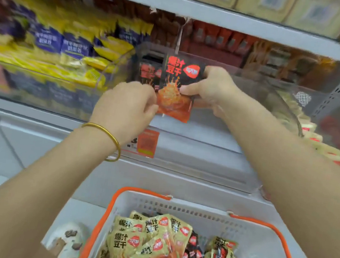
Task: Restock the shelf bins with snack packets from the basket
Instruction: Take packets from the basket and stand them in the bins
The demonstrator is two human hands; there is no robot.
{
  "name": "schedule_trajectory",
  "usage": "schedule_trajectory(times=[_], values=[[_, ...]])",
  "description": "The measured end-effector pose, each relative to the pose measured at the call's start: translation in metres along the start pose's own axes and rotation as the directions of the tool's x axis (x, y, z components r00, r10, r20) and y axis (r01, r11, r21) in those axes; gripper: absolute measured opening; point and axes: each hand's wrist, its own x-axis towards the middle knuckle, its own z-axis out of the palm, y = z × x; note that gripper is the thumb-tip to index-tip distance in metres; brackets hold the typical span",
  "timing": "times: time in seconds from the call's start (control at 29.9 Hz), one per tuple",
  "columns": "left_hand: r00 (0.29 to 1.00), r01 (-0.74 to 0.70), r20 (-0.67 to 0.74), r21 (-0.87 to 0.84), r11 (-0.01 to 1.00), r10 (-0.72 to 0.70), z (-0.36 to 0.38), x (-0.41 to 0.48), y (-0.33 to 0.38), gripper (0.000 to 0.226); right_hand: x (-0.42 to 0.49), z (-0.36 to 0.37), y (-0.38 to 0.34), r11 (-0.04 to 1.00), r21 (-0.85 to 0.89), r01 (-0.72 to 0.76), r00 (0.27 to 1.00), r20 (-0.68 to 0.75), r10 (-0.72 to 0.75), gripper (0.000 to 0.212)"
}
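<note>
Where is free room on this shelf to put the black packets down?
The clear bin behind the black packets looks mostly bare from the right hand toward the pale packets at its right end. The bin of yellow packets, left of the left hand, is crowded. The basket has bare floor on its right side.

Basket [258, 238] at bottom centre, below and in front of the shelf; loose snack packets [162, 247] piled inside it. Clear shelf bin [256, 92] above, behind both hands. Left hand [126, 105] and right hand [211, 88] side by side, a held packet [177, 88] between them, before the bin front. More packets [148, 72] just behind it. Neighbouring bin [48, 74] to the left, stocked.
</note>
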Motion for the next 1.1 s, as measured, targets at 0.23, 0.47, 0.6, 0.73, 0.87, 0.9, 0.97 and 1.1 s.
schedule_trajectory(times=[0.23, 0.47, 0.6, 0.73, 0.87, 0.9, 0.97, 1.1], values=[[0.996, 0.066, 0.068, -0.018, 0.998, -0.064, 0.002, 0.000, -0.002, 0.023, 0.069, 0.058, 0.031, 0.905, -0.416, -0.085, 0.993, -0.105, 0.044, 0.044], [0.995, 0.064, 0.074, -0.065, 0.996, -0.059, 0.003, 0.000, -0.003, 0.020, 0.082, 0.070, 0.033, 0.871, -0.488, -0.057, 0.991, -0.133, -0.010, 0.032], [0.998, 0.048, 0.047, -0.091, 0.995, -0.044, 0.005, 0.000, -0.005, 0.018, 0.080, 0.070, 0.030, 0.885, -0.458, -0.090, 0.993, -0.108, 0.045, 0.024], [0.998, -0.025, -0.055, -0.104, 0.994, 0.019, 0.008, -0.002, -0.008, 0.020, 0.063, 0.061, 0.017, 0.890, -0.439, -0.123, 0.992, -0.059, 0.107, 0.038], [0.944, -0.156, -0.299, -0.026, 0.987, 0.141, -0.002, -0.013, 0.005, 0.023, 0.016, 0.031, -0.006, 0.958, -0.285, -0.043, 0.995, -0.101, 0.015, 0.035], [0.919, -0.192, -0.358, -0.039, 0.981, 0.166, -0.004, -0.019, 0.014, 0.019, -0.006, 0.019, -0.011, 0.965, -0.260, 0.008, 0.993, -0.113, -0.039, 0.032], [0.890, -0.281, -0.405, -0.124, 0.952, 0.210, -0.006, -0.035, 0.034, 0.013, -0.060, -0.007, -0.015, 0.968, -0.223, 0.119, 0.984, -0.103, -0.145, 0.025], [0.915, -0.390, -0.193, -0.195, 0.900, 0.355, 0.026, -0.073, 0.066, 0.019, -0.154, -0.048, 0.020, 0.979, -0.168, 0.117, 0.993, 0.034, -0.113, 0.018]])
